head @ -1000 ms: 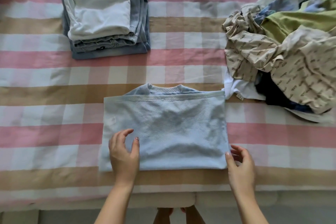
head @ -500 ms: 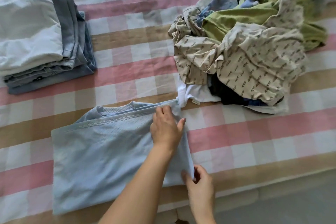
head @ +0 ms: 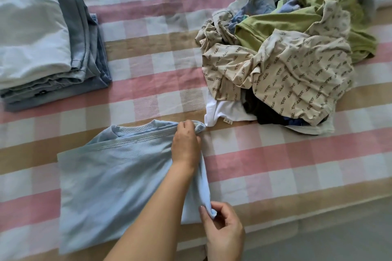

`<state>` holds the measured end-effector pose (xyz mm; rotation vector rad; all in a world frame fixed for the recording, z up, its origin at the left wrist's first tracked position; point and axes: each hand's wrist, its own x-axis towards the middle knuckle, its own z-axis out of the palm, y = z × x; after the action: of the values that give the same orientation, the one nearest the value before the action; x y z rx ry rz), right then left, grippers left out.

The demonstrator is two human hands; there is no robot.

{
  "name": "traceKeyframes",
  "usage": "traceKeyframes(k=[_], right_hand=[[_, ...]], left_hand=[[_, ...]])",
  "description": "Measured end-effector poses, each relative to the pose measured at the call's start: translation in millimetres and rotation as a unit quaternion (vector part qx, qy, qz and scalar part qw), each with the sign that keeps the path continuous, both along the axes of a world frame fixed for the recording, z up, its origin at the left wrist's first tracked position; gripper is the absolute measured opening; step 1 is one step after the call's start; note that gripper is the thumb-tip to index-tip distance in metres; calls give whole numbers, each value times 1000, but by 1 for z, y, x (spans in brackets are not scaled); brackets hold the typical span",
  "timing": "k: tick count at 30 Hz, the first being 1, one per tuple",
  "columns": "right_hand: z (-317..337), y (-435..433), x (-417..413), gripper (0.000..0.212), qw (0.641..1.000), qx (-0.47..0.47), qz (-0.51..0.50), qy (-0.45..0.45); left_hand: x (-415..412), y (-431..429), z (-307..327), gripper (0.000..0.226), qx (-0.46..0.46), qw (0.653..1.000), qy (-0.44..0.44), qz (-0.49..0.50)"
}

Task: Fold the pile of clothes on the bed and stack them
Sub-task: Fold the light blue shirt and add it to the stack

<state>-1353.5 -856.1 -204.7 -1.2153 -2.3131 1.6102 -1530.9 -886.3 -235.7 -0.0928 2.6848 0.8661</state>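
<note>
a folded stack of white and grey-blue clothes (head: 42, 48) sits far left. the half-folded light blue mesh t-shirt (head: 106, 186) lies front and centre; the left hand (head: 185, 146) grips its far right corner, and the right hand (head: 222, 229) pinches its near one. the crumpled pile of unfolded clothes (head: 286, 59) lies right.

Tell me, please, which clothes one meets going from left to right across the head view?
folded stack → light blue shirt → unfolded pile

On the checked bed (head: 159, 65) are laid a folded stack (head: 42, 44), a light-blue shirt (head: 106, 186) and an unfolded clothes pile (head: 297, 59).
</note>
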Motion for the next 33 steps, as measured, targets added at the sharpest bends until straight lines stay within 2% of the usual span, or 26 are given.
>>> traceKeyframes(k=[3, 5, 8, 10, 12, 14, 16, 22, 24, 26, 28, 30, 32, 33], right_hand=[[12, -14, -7, 36, 996, 42, 36, 75], [21, -29, -11, 31, 985, 68, 83, 135], [31, -59, -12, 35, 955, 98, 178, 214], [36, -87, -12, 29, 934, 118, 233, 244], [39, -119, -13, 19, 914, 120, 287, 260], [37, -147, -13, 14, 895, 103, 340, 270], [28, -171, -12, 21, 878, 102, 387, 262], [-3, -208, -17, 26, 852, 93, 490, 157], [-6, -205, -21, 24, 837, 78, 529, 115], [-4, -195, -26, 21, 832, 59, 543, 97], [-1, -180, -34, 20, 870, 54, 479, 109], [1, -162, -47, 23, 929, 85, 346, 103], [-4, -146, -60, 30, 962, 104, 250, 34], [-8, -140, -65, 36, 971, 80, 224, -13]], left_hand=[[-3, -22, 9, 5, 173, 977, -46, 112], [-6, -47, 21, 12, 308, 926, -104, 191], [-8, -99, 42, 21, 480, 823, -162, 257], [-5, -142, 54, 24, 543, 776, -169, 273], [1, -183, 60, 24, 567, 754, -160, 289], [8, -220, 60, 23, 551, 759, -140, 318], [16, -250, 53, 22, 523, 767, -122, 351], [30, -285, 20, 20, 415, 788, -111, 441], [34, -286, 14, 19, 368, 819, -68, 435], [41, -286, 13, 14, 270, 869, 9, 415], [55, -284, 14, 14, 179, 897, 61, 399], [72, -280, 14, 21, 117, 912, 45, 390], [88, -274, 13, 29, 85, 922, 3, 379], [94, -271, 13, 31, 77, 922, -15, 378]])
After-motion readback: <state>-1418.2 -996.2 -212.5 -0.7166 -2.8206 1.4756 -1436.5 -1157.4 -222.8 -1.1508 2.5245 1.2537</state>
